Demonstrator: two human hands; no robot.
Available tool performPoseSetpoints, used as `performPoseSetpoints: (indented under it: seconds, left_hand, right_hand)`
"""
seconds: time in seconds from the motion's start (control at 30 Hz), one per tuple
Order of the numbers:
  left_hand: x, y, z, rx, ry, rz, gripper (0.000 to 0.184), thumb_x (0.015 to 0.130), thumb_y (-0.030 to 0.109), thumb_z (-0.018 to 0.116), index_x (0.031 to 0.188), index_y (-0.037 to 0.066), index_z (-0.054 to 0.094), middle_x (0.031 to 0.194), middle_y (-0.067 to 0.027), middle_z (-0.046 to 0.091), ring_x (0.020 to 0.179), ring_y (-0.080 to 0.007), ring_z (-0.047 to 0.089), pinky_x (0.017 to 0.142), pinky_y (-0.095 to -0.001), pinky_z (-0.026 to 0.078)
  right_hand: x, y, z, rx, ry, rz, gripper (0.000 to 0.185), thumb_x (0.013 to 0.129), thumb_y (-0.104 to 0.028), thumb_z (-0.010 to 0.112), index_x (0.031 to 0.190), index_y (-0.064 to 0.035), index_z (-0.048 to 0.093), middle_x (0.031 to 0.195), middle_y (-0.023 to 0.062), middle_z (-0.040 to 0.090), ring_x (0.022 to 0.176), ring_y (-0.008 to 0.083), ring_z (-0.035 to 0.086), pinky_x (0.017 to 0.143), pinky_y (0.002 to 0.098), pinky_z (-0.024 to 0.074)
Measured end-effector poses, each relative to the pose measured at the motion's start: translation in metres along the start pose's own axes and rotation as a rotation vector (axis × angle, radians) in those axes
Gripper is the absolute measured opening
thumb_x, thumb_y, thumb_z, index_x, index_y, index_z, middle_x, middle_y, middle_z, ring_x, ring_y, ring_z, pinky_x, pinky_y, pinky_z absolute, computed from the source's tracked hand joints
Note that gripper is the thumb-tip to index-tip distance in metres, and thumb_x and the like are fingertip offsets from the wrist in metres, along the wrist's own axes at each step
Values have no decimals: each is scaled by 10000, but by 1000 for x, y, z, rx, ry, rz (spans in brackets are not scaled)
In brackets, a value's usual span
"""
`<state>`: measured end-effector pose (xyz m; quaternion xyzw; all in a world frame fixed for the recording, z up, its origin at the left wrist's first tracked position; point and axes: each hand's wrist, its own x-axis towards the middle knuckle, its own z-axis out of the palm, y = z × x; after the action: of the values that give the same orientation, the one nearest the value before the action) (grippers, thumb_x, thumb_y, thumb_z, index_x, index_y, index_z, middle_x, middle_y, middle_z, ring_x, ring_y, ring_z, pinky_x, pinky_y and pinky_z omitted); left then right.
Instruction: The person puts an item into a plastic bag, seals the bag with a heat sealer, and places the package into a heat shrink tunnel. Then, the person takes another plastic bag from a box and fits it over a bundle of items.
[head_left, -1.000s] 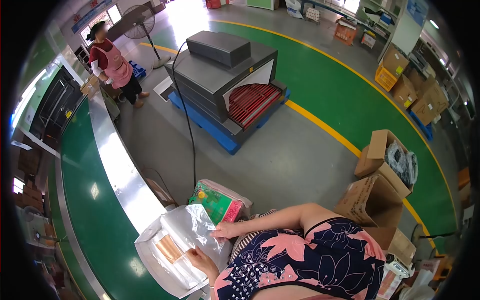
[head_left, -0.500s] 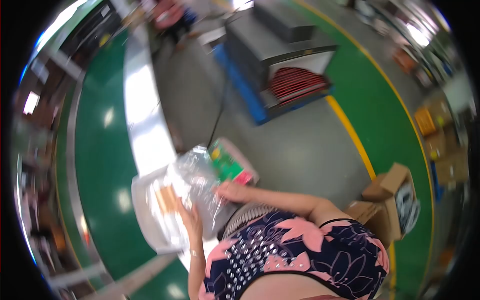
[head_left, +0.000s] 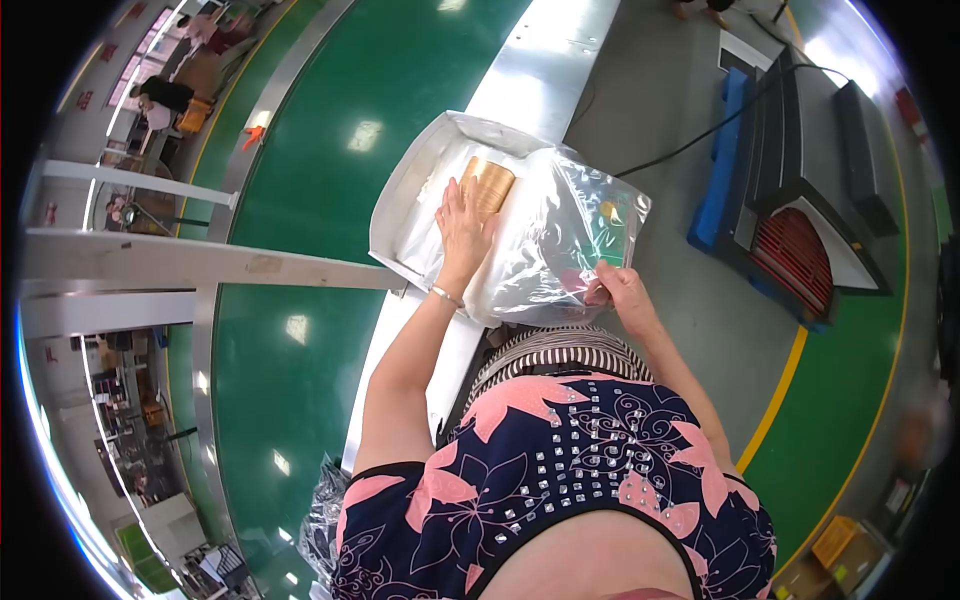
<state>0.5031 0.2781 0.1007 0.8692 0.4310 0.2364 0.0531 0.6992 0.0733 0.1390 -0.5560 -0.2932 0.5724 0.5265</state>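
An open white box (head_left: pixel 412 190) lies in front of me, lined with white wrapping. In it rests a gold-coloured, ribbed block (head_left: pixel 490 185), perhaps a stack of thin pieces. My left hand (head_left: pixel 462 240) reaches over the box with fingers stretched out, its fingertips at the block's near edge; whether they press on it I cannot tell. A clear plastic bag (head_left: pixel 555 235) spreads from the box toward the right. My right hand (head_left: pixel 622 290) pinches its near right edge. Through the plastic shows a green sheet (head_left: pixel 612 235) with a yellow spot and some pink near it.
Under the box runs a shiny metal bench (head_left: pixel 530 70), with a green surface (head_left: pixel 330 180) left of it. A grey beam (head_left: pixel 300 268) ends beside the box. Dark machinery with red slats (head_left: pixel 795 262) stands on the right. Crumpled clear plastic (head_left: pixel 325 510) sits at lower left. People work far left.
My view has turned, so the machine now appears farther right. The bag is spread wider to the right, over the green sheet, with my right hand farther from my left.
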Motion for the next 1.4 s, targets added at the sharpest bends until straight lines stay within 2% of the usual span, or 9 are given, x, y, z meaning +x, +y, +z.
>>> performPoseSetpoints:
  seconds: [0.3,0.43,0.5,0.53,0.6,0.77,0.8,1.13,1.4]
  left_hand:
    - [-1,-7,14,58,-26,-100,764,741,197,708,1409,164,339,1355,-200,383,1222,-367,380,969,-502,333]
    - [0,-6,16,81,-29,-103,747,738,193,709,1396,174,357,1351,-189,386,1224,-362,380,963,-503,341]
    - [-1,-4,16,77,-23,-113,744,736,189,711,1393,175,362,1353,-188,384,1224,-360,381,962,-504,344]
    - [0,-2,14,61,-32,-127,748,730,178,716,1390,171,365,1358,-187,381,1227,-359,380,963,-498,347]
    - [0,-1,12,48,-38,-148,753,724,167,722,1387,168,367,1363,-186,377,1229,-359,379,965,-492,350]
    - [-5,6,0,-176,85,-109,704,748,123,711,1366,106,374,1348,-210,376,1225,-377,381,1008,-476,329]
    - [-8,11,-6,-167,88,-122,704,748,123,711,1366,106,374,1348,-210,376,1225,-377,381,1008,-476,329]
    - [-93,116,-74,-542,100,-221,475,788,31,634,1235,14,473,1151,-194,498,1056,-324,523,892,-365,446]
    - [-145,121,-128,-970,196,-475,738,816,233,664,1403,31,265,1242,-148,431,1093,-243,489,915,-351,434]
  right_hand:
    - [-9,-35,-11,-47,-26,-203,458,982,-326,437,740,5,641,668,32,609,575,70,489,573,228,389]
    - [-31,-67,-45,-85,339,-376,399,979,-254,435,689,-25,584,684,-3,558,695,79,534,636,213,415]
    - [-46,-93,-55,305,647,-386,377,977,-272,433,724,-35,580,689,6,549,706,102,555,653,224,429]
    - [-51,-87,-97,172,367,-540,346,976,-297,430,844,-24,597,758,41,579,739,124,576,689,253,458]
    - [-57,-81,-134,472,607,-553,359,963,-340,444,1004,-14,590,891,82,602,831,135,571,749,292,464]
    - [-56,-80,-164,543,151,-638,336,958,-329,450,989,-20,578,914,78,583,852,143,547,770,271,431]
    - [-46,-73,-161,296,428,-659,294,951,-288,471,938,-17,585,887,68,568,828,126,524,759,254,414]
    - [21,-68,-10,186,-304,-179,273,956,-216,513,808,-11,615,944,55,598,817,134,547,751,251,435]
    - [17,-51,109,-155,-563,-179,166,874,-63,563,735,-5,632,802,8,616,757,74,516,679,206,386]
